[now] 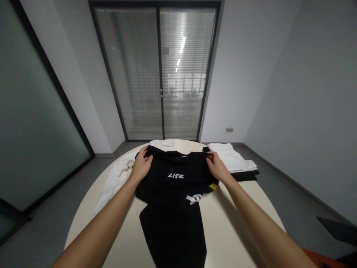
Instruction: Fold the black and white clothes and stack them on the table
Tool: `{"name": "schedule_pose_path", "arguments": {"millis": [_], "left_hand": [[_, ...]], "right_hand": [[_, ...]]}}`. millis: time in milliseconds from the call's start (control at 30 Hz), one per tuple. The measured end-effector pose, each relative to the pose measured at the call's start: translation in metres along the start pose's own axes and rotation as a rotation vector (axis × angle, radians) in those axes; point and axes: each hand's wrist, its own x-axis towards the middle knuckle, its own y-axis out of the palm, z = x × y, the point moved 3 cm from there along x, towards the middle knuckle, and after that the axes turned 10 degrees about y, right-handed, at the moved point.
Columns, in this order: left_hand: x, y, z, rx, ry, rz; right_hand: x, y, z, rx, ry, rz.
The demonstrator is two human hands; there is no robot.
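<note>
A black T-shirt (174, 175) with white "LIFE" lettering lies on top of other black garments (174, 230) in the middle of a round cream table (231, 227). My left hand (141, 166) grips the shirt's far left edge near the shoulder, fingers curled over the cloth. My right hand (216, 165) pinches the far right edge at the other shoulder. Both arms reach forward across the table. A patch of white print and a bit of yellow show on the garment underneath.
A white garment (115, 178) lies spread at the table's left and far side. A folded stack (235, 160) of white cloth on black cloth sits at the right. Beyond the table are glass doors with blinds and grey walls.
</note>
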Motion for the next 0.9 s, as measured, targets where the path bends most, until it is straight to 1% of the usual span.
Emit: {"name": "schedule_pose_path", "arguments": {"millis": [133,233,300,400,467,533,600,667,733,800,867,900], "left_hand": [[0.026,0.006,0.006,0.122,0.082,0.112],[0.038,0.014,0.011,0.205,0.157,0.159],[0.037,0.024,0.017,0.248,0.174,0.214],[0.023,0.041,0.027,0.365,0.187,0.373],[0.009,0.047,0.03,0.489,0.212,0.471],[-0.005,0.047,0.028,0.649,0.215,0.512],[-0.018,0.041,0.021,0.791,0.182,0.488],[-0.031,0.031,0.011,0.882,0.122,0.439],[-0.044,0.022,0.001,0.945,0.039,0.421],[-0.056,0.015,-0.006,0.991,-0.056,0.455],[-0.066,0.011,-0.01,1.009,-0.13,0.503],[-0.069,0.008,-0.01,1.014,-0.151,0.514]], "right_hand": [[0.026,0.009,0.013,0.01,-0.123,0.018],[0.042,0.015,0.021,-0.021,-0.158,-0.008],[0.048,0.024,0.025,-0.073,-0.158,0.016],[0.046,0.041,0.027,-0.296,-0.14,0.135],[0.037,0.05,0.029,-0.445,-0.12,0.216],[0.026,0.052,0.033,-0.504,-0.128,0.292],[0.012,0.051,0.039,-0.453,-0.159,0.382],[-0.005,0.047,0.048,-0.321,-0.197,0.484],[-0.023,0.041,0.057,-0.179,-0.229,0.601],[-0.042,0.035,0.066,-0.124,-0.229,0.739],[-0.06,0.029,0.071,-0.143,-0.203,0.874],[-0.067,0.025,0.072,-0.173,-0.194,0.908]]}}
